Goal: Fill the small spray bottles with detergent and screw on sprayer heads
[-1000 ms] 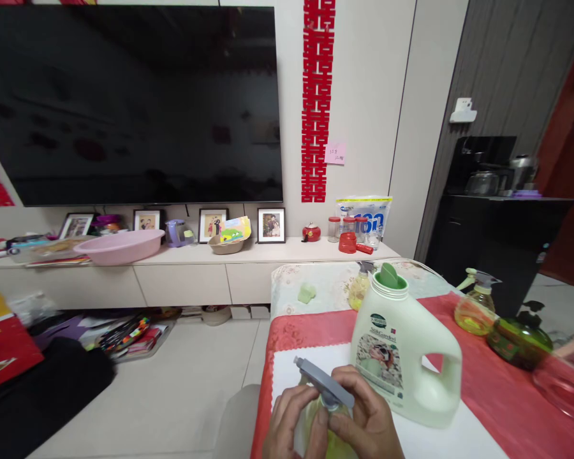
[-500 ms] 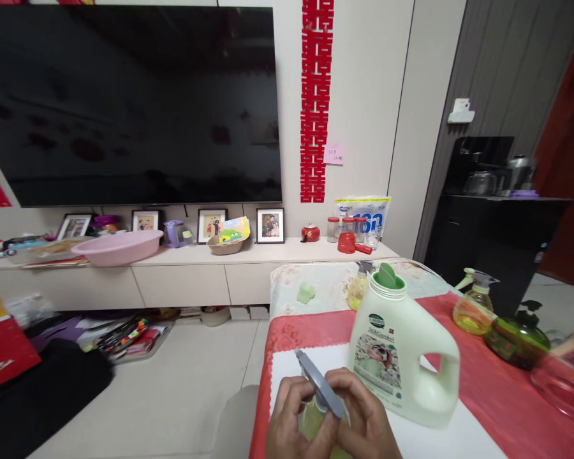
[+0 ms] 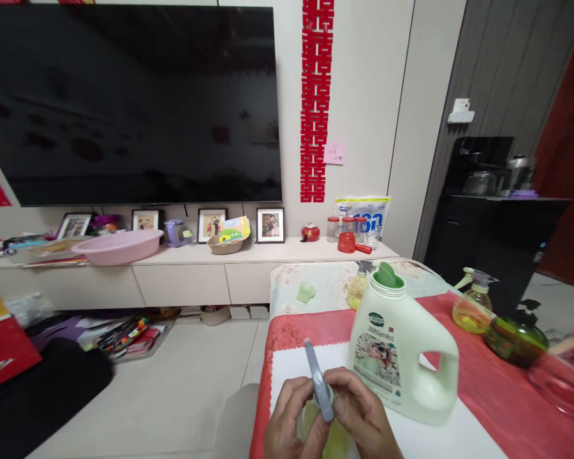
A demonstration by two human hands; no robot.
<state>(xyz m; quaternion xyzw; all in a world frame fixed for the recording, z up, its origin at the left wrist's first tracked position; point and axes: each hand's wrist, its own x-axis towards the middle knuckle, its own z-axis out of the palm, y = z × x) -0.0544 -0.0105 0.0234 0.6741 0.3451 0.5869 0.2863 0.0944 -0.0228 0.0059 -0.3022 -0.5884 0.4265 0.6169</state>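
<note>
At the bottom centre, a small clear pump bottle [image 3: 335, 441] with yellowish liquid stands between my hands, its lower part out of frame. My left hand [image 3: 287, 417] is closed around the left side of its neck, thumb near the grey pump head [image 3: 317, 377]. From the other side, the fingers of my right hand [image 3: 366, 414] pinch the collar under that pump head. The spout points away from me. Just right of my hands stands a large pale green detergent jug [image 3: 411, 357], its mouth uncapped with a green pouring spout [image 3: 386, 275] inside. A light green cap [image 3: 305, 292] lies farther back.
Behind the jug is another pump bottle [image 3: 358, 290]. Along the right stand a yellow pump bottle [image 3: 473, 309], a dark green pump bottle [image 3: 516, 341] and a clear pinkish container [image 3: 564, 376]. White paper [image 3: 284, 366] covers part of the red tablecloth [image 3: 291, 328]. A low cabinet [image 3: 182, 284] runs behind.
The grey pump head has turned: its spout swung from the far left to point more nearly straight ahead. My fingers have shifted slightly around the collar.
</note>
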